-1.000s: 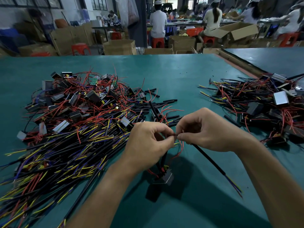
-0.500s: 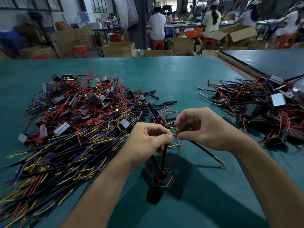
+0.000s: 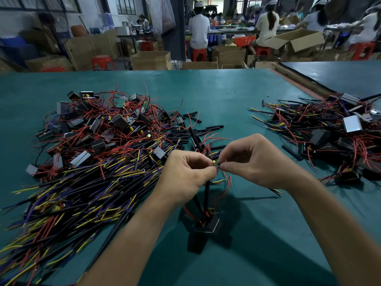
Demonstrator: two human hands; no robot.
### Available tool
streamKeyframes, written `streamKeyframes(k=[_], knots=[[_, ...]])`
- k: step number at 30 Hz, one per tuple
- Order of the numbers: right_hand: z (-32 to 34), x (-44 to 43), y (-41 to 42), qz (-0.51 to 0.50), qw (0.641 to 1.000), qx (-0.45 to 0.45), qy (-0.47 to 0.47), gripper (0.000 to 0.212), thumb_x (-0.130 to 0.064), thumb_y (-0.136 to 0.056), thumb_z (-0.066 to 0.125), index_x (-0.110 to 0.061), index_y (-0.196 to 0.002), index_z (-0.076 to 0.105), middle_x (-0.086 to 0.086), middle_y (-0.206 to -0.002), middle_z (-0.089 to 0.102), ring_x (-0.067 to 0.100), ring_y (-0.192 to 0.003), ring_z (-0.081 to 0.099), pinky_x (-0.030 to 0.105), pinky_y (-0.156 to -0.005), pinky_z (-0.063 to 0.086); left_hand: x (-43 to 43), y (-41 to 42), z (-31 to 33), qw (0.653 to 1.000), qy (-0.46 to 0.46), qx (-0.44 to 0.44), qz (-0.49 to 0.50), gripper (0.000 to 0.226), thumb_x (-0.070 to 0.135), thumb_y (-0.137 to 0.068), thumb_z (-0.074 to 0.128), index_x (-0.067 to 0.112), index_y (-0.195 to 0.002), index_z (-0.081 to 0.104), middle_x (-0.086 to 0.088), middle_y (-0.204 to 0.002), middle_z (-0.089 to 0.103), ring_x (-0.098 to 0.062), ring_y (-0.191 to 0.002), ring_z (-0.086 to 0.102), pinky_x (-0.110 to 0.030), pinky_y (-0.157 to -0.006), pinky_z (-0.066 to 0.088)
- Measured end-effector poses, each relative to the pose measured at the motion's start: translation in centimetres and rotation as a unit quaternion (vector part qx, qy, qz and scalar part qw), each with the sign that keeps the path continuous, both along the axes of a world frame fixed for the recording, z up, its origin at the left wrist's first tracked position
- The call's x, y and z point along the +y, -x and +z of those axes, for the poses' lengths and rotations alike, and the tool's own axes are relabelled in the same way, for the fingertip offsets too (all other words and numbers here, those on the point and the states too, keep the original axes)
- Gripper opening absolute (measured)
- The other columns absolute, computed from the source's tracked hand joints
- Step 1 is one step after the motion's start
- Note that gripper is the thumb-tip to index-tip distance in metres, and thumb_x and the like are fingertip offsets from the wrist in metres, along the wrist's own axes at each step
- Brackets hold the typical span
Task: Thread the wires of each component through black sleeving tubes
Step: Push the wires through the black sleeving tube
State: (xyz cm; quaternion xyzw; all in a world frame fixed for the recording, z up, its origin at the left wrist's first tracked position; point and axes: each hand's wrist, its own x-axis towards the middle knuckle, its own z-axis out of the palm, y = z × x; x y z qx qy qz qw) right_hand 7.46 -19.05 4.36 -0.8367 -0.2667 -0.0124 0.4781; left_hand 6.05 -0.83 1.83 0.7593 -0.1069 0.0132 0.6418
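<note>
Pinching yellow wire [image 3: 214,161], left hand [image 3: 185,174] meets right hand [image 3: 259,162] gripping a black tube [image 3: 273,190].

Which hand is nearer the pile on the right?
Right. The right hand sits left of that pile, apart from it; the left hand lies farther left.

A green-topped counter [image 3: 226,96] fills the near scene, with a second counter [image 3: 340,75] at the far right. Beyond the far edge stand cardboard boxes [image 3: 151,59] and red plastic stools [image 3: 102,61]. A person in white [image 3: 199,32] sits with their back turned beside a dark pillar [image 3: 177,27]. Further right, another seated person [image 3: 267,27] is near an orange crate [image 3: 244,40] and an open box [image 3: 296,41].
</note>
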Motion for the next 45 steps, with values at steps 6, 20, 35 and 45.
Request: streamKeyframes(k=[6,20,35,45], knots=[[0.0,0.2,0.2,0.003,0.998,-0.026,0.050,0.022,-0.006,-0.089,0.064,-0.026,-0.081,0.062,-0.010,-0.070,0.059,0.020,-0.065,0.053,0.030,-0.055,0.043,-0.3,0.2,0.0,0.999,-0.028,-0.019,0.012,0.009,0.011,-0.069,0.072,0.005,-0.065,0.067,0.002,-0.054,0.055,-0.010,-0.050,0.043,-0.023,-0.051,0.034],[0.3,-0.3,0.0,-0.061,0.993,-0.059,0.078,0.020,-0.012,-0.088,0.067,-0.029,-0.079,0.072,-0.002,-0.069,0.064,0.020,-0.066,0.056,0.028,-0.064,0.047,3.9,-0.3,2.2,0.964,0.015,0.260,-0.047,0.028,0.002,-0.085,0.066,0.005,-0.111,0.055,-0.015,-0.095,0.075,-0.019,-0.068,0.066,-0.030,-0.061,0.059],[1.1,-0.4,0.6,-0.064,0.989,-0.094,0.091,0.019,-0.009,-0.087,0.069,-0.025,-0.081,0.076,-0.016,-0.070,0.063,0.005,-0.067,0.058,0.009,-0.061,0.038,0.5,0.7,1.1,0.992,0.075,0.098,-0.033,0.015,-0.006,-0.084,0.065,0.005,-0.084,0.075,-0.007,-0.072,0.073,-0.012,-0.061,0.067,-0.023,-0.061,0.058],[1.3,-0.7,0.6,-0.054,0.989,-0.093,0.100,0.018,-0.012,-0.087,0.069,-0.028,-0.080,0.075,-0.012,-0.071,0.068,0.003,-0.064,0.058,0.008,-0.059,0.038,0.4,0.5,1.0,0.997,0.053,0.054,-0.002,0.013,0.000,-0.077,0.075,0.012,-0.072,0.077,-0.011,-0.073,0.073,-0.016,-0.065,0.065,-0.028,-0.063,0.057]])
